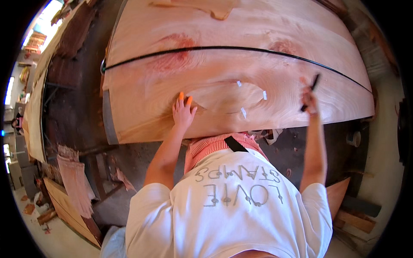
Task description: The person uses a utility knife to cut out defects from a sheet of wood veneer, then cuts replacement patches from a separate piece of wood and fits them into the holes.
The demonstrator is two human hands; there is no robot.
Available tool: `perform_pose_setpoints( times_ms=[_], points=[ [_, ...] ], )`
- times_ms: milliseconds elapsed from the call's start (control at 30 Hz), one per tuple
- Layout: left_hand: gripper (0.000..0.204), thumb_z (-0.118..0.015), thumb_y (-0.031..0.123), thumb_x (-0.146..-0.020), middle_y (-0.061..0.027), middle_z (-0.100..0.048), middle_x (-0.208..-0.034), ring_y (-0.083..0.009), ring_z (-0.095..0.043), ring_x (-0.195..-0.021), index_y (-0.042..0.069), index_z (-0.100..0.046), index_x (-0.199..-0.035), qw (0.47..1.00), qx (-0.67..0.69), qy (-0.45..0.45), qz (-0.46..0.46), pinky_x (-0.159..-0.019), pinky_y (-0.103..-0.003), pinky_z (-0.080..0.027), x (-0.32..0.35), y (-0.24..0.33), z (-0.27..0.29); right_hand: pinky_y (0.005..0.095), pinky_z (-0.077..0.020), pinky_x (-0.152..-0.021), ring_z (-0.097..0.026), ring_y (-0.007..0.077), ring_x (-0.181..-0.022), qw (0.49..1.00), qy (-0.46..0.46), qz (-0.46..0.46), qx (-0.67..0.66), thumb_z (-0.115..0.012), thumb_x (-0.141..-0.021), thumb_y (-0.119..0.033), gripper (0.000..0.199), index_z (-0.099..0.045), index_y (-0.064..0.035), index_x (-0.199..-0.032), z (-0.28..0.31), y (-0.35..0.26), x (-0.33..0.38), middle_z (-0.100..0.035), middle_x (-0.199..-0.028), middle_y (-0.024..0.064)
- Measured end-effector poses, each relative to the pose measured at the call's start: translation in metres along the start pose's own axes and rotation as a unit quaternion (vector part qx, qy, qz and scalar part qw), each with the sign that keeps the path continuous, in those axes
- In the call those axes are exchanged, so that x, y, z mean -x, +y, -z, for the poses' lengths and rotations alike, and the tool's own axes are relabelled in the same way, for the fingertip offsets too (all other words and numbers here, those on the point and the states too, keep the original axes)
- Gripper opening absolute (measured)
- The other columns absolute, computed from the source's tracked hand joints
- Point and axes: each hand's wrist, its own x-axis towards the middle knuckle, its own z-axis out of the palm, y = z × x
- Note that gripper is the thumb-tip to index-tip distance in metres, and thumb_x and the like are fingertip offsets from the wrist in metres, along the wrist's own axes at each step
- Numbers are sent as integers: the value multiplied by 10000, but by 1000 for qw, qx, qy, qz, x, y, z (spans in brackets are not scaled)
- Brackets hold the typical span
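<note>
A wide sheet of pale wood veneer lies in front of me. My left hand rests flat on it with fingers spread, and orange covers sit on two fingertips. To its right is an oval veneer patch with a pointed left end and small white tape pieces around its edge. My right hand is closed around a slim black tool, held over the right part of the sheet. That hand is slightly blurred, and the tool's exact kind cannot be made out.
A thin black cord crosses the sheet from left to right beyond my hands. A loose veneer scrap lies at the far side. Torn veneer strips hang at the left. A white cup-like container stands lower right.
</note>
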Motion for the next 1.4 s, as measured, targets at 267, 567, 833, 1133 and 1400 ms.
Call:
perform_pose_setpoints(
  times_ms=[267, 567, 833, 1133, 1400],
  points=[
    [455, -577, 338, -764, -154, -409, -1195, -313, -389, -1105, 162, -504, -1177, 999, 36, 35, -17, -861, -447, -343, -14, -4, -7, 194, -179, -400, -259, 21, -429, 931, -96, -338, 99, -589, -798, -184, 215, -571, -61, -974, -193, 147, -3, -340, -543, -84],
    [452, -619, 296, -710, -117, -434, -1154, -285, -403, -1086, 176, -539, -1138, 994, 100, 52, 0, -865, -427, -335, -16, -23, -10, 200, -306, -447, -450, 48, -506, 915, -83, -267, 292, -608, -788, -244, 199, -645, -54, -838, -298, 208, -75, -617, -698, 12],
    [451, -623, 207, -686, -119, -432, -1177, -282, -412, -1081, 141, -536, -1123, 987, 158, 20, 0, -883, -409, -333, -18, -35, -1, 278, -451, -615, -582, 144, -671, 917, -58, -174, 354, -606, -799, -274, 370, -487, 8, -1006, -332, 245, -101, -602, -720, 93],
    [612, -622, 263, -701, -104, -338, -1327, -235, -302, -1233, 36, -414, -1230, 974, 202, 25, -95, -993, -453, -220, -26, -53, -1, 352, -457, -673, -593, 247, -769, 833, -32, -62, 549, -636, -713, -204, 379, -466, 15, -972, -325, 278, -120, -602, -812, 141],
    [734, -623, 347, -702, -92, -302, -1356, -225, -251, -1271, 36, -318, -1294, 984, 133, -31, -116, -1030, -468, -147, -25, -56, -5, 310, -442, -614, -573, 203, -693, 829, -72, -172, 528, -663, -686, -197, 246, -552, -8, -797, -333, 239, -103, -594, -721, 107]
  ],
)
